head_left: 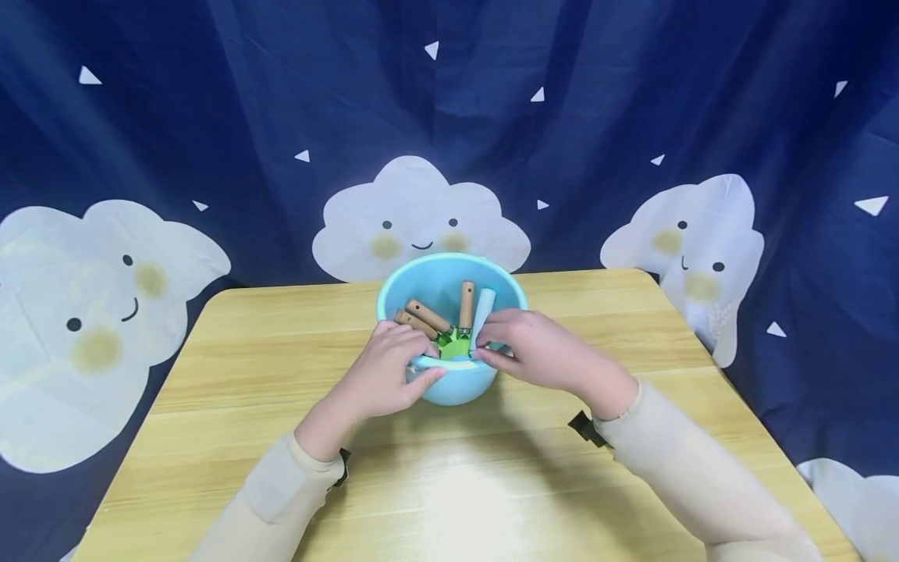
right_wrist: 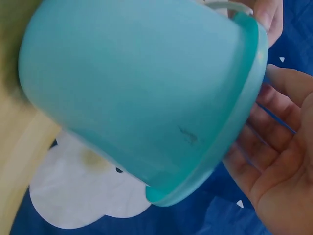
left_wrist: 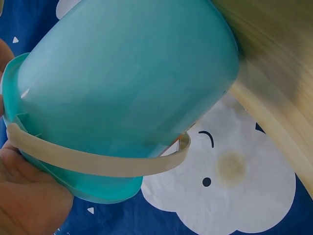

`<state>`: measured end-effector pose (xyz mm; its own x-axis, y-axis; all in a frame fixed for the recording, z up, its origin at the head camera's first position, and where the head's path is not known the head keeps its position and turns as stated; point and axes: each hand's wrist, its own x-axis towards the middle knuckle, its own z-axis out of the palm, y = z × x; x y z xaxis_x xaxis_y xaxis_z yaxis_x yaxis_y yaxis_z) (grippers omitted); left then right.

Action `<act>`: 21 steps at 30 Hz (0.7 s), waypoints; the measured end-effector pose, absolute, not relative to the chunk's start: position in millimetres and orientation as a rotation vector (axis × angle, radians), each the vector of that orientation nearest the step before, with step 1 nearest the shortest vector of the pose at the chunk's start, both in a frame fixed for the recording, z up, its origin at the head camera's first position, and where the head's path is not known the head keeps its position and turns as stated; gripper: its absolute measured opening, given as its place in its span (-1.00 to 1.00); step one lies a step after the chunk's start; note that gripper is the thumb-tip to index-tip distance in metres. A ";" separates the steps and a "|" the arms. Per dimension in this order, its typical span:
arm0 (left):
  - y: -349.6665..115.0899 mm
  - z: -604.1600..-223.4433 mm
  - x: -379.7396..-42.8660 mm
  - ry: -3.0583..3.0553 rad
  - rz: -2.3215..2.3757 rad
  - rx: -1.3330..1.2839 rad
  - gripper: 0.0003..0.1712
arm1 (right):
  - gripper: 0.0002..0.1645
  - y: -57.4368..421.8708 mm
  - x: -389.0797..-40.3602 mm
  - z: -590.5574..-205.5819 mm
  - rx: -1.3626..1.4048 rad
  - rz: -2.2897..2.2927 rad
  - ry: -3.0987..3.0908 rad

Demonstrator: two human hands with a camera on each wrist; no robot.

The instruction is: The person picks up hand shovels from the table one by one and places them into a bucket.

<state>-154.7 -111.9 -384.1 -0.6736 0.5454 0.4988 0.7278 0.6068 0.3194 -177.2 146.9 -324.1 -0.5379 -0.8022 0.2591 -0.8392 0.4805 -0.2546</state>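
Note:
A light blue bucket [head_left: 453, 384] stands upright on the table. Inside it are tools with wooden handles [head_left: 467, 306] and a green part [head_left: 456, 346] low down; their lower ends are hidden. My left hand [head_left: 389, 371] grips the near-left rim, fingers inside and thumb outside. My right hand [head_left: 527, 347] is at the near-right rim, its fingers bent in and pinching a light blue handle [head_left: 482, 316] that leans among the tools. In the right wrist view the right fingers [right_wrist: 266, 129] pass behind the rim, so their tips are hidden.
The wooden table [head_left: 267, 343] extends around the bucket. A beige carrying handle [left_wrist: 98, 164] hangs along the bucket's side in the left wrist view. Behind the table's far edge hangs a dark blue curtain [head_left: 492, 133] with cloud prints.

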 end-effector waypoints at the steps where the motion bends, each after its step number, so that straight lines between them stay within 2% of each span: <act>1: -111.9 -384.6 -154.9 -2.484 -0.720 -1.023 -0.76 | -0.88 147.3 -175.5 -326.8 1.442 0.548 -2.614; 21: -111.4 -394.0 -157.7 -2.403 -0.713 -1.018 -0.76 | -0.76 147.0 -171.2 -372.8 1.324 0.770 -2.372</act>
<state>-157.7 -111.4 -394.0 -0.6364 0.5256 0.5645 0.7485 0.5976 0.2874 -171.2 147.0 -372.8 -0.5212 -0.6830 0.5118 -0.8533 0.4264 -0.3000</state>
